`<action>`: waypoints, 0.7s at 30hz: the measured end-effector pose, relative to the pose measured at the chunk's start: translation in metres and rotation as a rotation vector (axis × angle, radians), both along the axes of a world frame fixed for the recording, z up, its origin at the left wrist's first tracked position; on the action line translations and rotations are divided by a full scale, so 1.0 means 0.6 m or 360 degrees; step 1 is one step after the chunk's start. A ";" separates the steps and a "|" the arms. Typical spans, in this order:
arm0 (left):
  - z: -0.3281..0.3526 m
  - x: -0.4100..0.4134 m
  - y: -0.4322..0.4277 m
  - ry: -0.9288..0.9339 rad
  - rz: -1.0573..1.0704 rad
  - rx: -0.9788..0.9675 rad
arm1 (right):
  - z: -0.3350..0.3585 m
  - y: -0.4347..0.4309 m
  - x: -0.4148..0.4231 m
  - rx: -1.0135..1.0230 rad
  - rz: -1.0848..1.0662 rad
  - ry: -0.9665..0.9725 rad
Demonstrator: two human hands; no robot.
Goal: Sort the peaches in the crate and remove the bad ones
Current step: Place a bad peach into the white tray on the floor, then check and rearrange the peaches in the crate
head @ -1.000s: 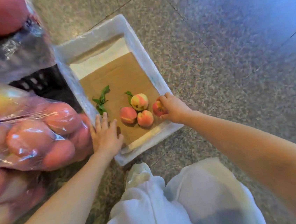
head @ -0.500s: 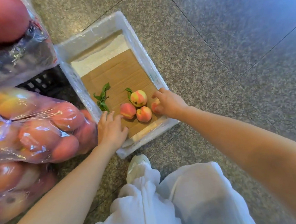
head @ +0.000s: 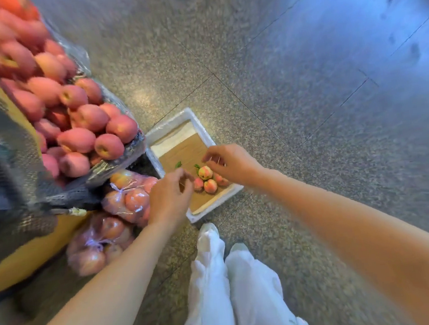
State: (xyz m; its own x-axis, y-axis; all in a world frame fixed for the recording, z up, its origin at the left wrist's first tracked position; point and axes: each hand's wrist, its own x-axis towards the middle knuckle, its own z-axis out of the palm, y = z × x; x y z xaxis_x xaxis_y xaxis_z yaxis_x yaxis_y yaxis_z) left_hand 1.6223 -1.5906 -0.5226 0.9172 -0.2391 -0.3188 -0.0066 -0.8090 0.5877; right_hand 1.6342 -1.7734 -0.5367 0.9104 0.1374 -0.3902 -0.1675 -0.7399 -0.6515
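- Head view, counts: four peaches lie in one white foam crate [head: 170, 126]. The yellow-and-red top peach [head: 205, 172] sits at the far side of the cluster. A left peach [head: 198, 184], a middle peach [head: 210, 186] and a right peach [head: 221, 180], all pinker, sit just nearer the person.
- The four touch one another on the cardboard liner [head: 184, 152], in the near half of the crate. The crate stands on the speckled stone floor [head: 280, 97].
- Two bits of green leaf show on the liner, one leaf [head: 178, 164] apart and one second leaf [head: 197, 166] against the top peach.
- The right hand [head: 230, 163] hangs over the cluster with its fingers loosely bent and no peach in them.
- The left hand [head: 169, 196] hovers at the crate's left edge, covering part of it. Its fingertips are drawn together, and blur hides whether they pinch anything.
- To the left, a heap of red fruit [head: 70, 111] under plastic film fills a raised display.
- Two clear bags of fruit lie below it, an upper bag [head: 129, 195] and a lower bag [head: 100, 245].
- White trousers [head: 235, 292] and two white shoes appear at the bottom, the left shoe [head: 208, 231] just short of the crate.
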 end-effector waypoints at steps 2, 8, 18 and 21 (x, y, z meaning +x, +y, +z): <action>0.105 -0.017 0.020 -0.0171 0.0042 -0.0070 | 0.109 0.018 -0.004 0.0085 -0.0013 -0.0121; 0.392 -0.057 0.112 -0.0878 0.0078 -0.0097 | 0.415 0.127 -0.004 0.0402 0.0033 -0.0513; 0.555 -0.125 0.447 -0.1130 0.0450 0.0630 | 0.620 0.460 -0.002 0.0275 0.0773 -0.1014; 0.554 -0.134 0.546 -0.0894 0.0520 0.0745 | 0.610 0.539 -0.001 -0.0046 0.0893 -0.1001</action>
State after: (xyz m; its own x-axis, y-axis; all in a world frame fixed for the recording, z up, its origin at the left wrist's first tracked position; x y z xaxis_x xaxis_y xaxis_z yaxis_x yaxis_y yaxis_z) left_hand 1.5420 -1.2632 -0.1901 0.9709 0.1135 0.2108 0.0790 -0.9830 0.1655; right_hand 1.6337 -1.4502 -0.1708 0.7590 0.6320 0.1565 0.6177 -0.6229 -0.4800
